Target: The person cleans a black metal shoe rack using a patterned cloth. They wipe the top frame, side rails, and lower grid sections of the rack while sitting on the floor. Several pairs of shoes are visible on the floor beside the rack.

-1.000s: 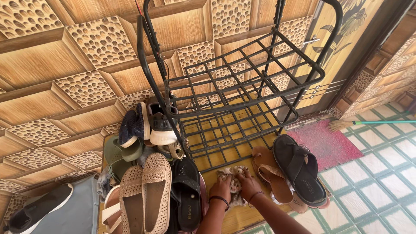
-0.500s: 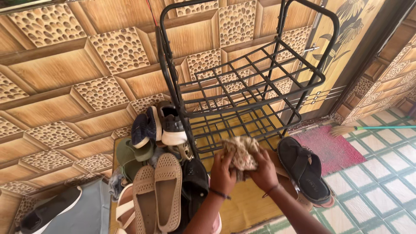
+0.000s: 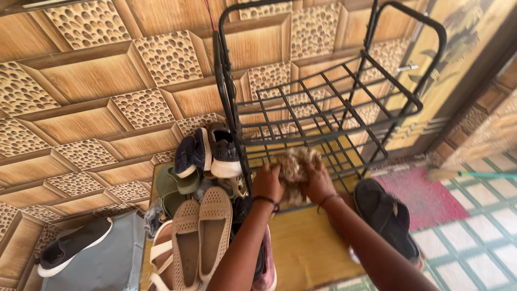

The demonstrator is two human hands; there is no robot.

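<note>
While both hands work at the front of it, the black metal rack (image 3: 328, 108) stands upright against the patterned wood-look wall (image 3: 81, 91), its bare grid shelves stacked one over another and its front rail crossing just beyond the knuckles. Left of the rack lies a heap of shoes (image 3: 202, 178), with a pair of tan perforated flats (image 3: 202, 231) nearest the left forearm; right of it sits a black sandal (image 3: 390, 218) on the yellow mat (image 3: 301, 250), a red doormat (image 3: 431, 194) behind. The patterned rag (image 3: 295, 164) is bunched between the hands, touching a lower shelf's front edge, its mass running roughly left to right. Left hand (image 3: 267, 183) and right hand (image 3: 319, 183) are close together, each clamped on one end of the rag, about equally near it. Open room: bare shelf grid straight ahead past the rail; mat free below the wrists; sideways room is tight, shoes on both flanks.
</note>
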